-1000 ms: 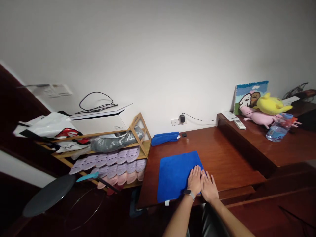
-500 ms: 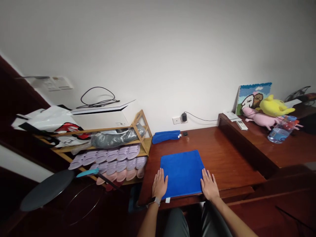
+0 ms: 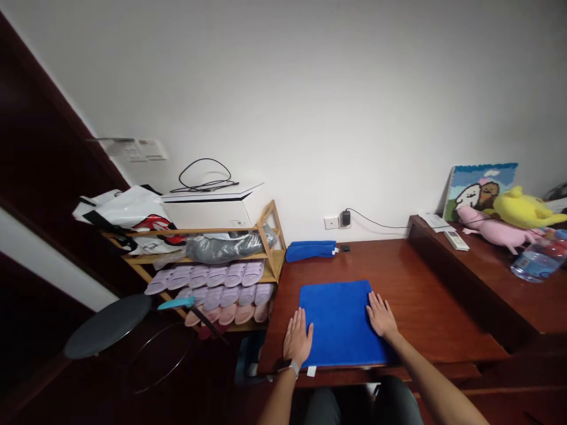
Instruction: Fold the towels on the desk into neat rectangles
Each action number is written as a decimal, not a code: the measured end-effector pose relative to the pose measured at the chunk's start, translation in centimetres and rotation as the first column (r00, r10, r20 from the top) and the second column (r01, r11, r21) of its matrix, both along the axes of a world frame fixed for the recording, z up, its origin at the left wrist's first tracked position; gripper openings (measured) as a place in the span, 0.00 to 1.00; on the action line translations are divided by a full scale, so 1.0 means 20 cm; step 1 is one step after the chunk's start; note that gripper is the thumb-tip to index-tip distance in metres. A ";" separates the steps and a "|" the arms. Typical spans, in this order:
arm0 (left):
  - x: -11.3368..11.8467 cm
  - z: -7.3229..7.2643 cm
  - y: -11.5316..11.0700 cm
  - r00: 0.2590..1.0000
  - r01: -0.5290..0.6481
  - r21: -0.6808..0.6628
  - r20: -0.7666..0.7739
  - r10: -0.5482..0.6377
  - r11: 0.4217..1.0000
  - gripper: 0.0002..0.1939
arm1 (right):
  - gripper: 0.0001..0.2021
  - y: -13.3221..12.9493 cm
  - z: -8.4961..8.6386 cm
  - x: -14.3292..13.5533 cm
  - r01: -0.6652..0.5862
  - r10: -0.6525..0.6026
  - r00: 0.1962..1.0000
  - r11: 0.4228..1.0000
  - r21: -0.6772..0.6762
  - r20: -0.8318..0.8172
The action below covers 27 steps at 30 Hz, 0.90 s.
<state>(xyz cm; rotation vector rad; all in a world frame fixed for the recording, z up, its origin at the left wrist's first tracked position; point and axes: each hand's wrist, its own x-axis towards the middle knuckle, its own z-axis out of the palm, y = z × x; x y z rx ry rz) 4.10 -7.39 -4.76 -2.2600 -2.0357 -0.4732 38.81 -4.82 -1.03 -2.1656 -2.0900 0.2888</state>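
Observation:
A square blue cloth (image 3: 339, 324) lies spread flat on the brown wooden table (image 3: 434, 307), its white tag (image 3: 311, 371) sticking out at the near edge. My left hand (image 3: 297, 339), with a watch (image 3: 289, 367) at the wrist, rests flat on the cloth's left edge. Its fingers are stretched out. On the opposite side my right hand (image 3: 381, 316) lies open along the cloth's right edge, fingers slightly spread. Against the wall at the table's back left is a folded blue cloth (image 3: 310, 250) with a small white tag.
Left of the table stands a wooden rack (image 3: 273, 248) with purple and pink slippers (image 3: 228, 283). A raised surface on the right holds a remote (image 3: 456, 240), plush toys (image 3: 496, 230) and a water bottle (image 3: 535, 264). A black plug (image 3: 346, 218) sits in the wall.
My right hand has slid farther up along the cloth's right edge. My left hand stays at the left edge. The whole view has shifted, with things appearing farther right.

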 end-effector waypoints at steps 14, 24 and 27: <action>0.56 0.22 0.08 0.963 0.268 0.048 -0.019 -0.267 0.962 0.32 | 0.33 0.01 -0.12 0.01 0.010 -0.009 0.999 1.000 0.024 -0.030; 0.63 0.11 0.20 0.973 0.232 -0.162 0.015 -0.232 0.959 0.33 | 0.34 0.00 -0.10 0.01 0.004 -0.004 1.000 1.000 0.016 0.012; 0.29 0.13 0.24 0.998 0.048 -0.171 -0.035 -0.054 0.984 0.33 | 0.34 0.00 -0.09 0.01 0.008 -0.008 1.000 1.000 0.008 0.014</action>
